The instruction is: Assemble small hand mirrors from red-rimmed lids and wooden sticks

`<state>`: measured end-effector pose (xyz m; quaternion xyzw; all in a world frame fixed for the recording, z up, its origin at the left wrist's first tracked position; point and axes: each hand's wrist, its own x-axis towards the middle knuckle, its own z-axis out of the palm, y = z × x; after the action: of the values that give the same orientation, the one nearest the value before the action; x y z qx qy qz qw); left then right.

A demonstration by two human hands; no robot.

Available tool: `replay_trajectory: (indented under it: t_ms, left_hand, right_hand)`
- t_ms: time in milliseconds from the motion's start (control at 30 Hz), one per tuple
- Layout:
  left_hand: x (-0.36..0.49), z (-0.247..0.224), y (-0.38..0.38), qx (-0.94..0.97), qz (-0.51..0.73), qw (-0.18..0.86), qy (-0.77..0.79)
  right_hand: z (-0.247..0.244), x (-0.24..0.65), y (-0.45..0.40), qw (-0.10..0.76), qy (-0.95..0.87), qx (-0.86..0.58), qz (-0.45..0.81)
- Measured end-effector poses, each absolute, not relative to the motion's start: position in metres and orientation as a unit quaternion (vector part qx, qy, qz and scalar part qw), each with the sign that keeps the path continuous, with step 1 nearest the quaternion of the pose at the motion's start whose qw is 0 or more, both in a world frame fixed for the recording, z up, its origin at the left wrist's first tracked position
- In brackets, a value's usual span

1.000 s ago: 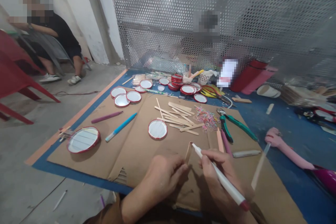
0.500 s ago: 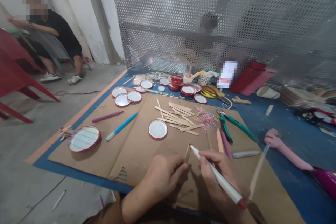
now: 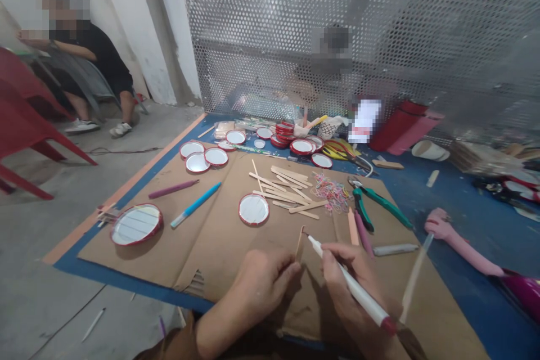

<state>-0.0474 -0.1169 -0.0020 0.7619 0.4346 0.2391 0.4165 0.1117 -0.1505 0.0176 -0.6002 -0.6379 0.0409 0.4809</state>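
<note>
perforated metal screen (image 3: pixel 422 28) fills the back of the view, with concrete floor (image 3: pixel 54 292) along the lower left. a seated person (image 3: pixel 95 53) sits at upper left beside a red plastic chair (image 3: pixel 25 140), apart from the work. blue mat (image 3: pixel 464 225) covers the floor at centre right, with a folded cardboard sheet (image 3: pixel 211 247) lying on it.

at lower centre, on the cardboard, left hand (image 3: pixel 261 292) and right hand (image 3: pixel 348 306) work close together, just apart. right grip is clamped on a white marker (image 3: pixel 350 284) with a red end, its pale tip angled toward the stick. left grip is pinched on a thin craft stick (image 3: pixel 299 242), which stands up from the fingers at the bottom centre of the frame.

across the cardboard lie red-rimmed round lids, one larger at left (image 3: pixel 136 224) and one alone near centre (image 3: pixel 253 209). green-handled pliers (image 3: pixel 363 208) sit at right, a blue pen (image 3: pixel 196 206) at left. loose craft sticks (image 3: pixel 282 191) are scattered at centre, with small rubber bands (image 3: pixel 332 192) beside them.

held stick now shows edge-on, a narrow sliver, where a moment ago it showed more of its flat face. marker tip is near it, contact hard to confirm.
</note>
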Motion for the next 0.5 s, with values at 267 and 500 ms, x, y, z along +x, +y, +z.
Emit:
replay_trajectory:
  t_ms: [267, 500]
  left_hand:
    - [-0.0473, -0.0045, -0.1183, 0.755, 0.239, 0.420, 0.443]
    - [-0.0478, -0.0034, -0.1190, 0.762, 0.232, 0.410, 0.444]
  right_hand:
    - [0.0180, 0.1119, -0.1477, 0.497, -0.652, -0.573, 0.014]
    - [0.0133, 0.1091, -0.1475, 0.497, -0.660, -0.562, 0.030]
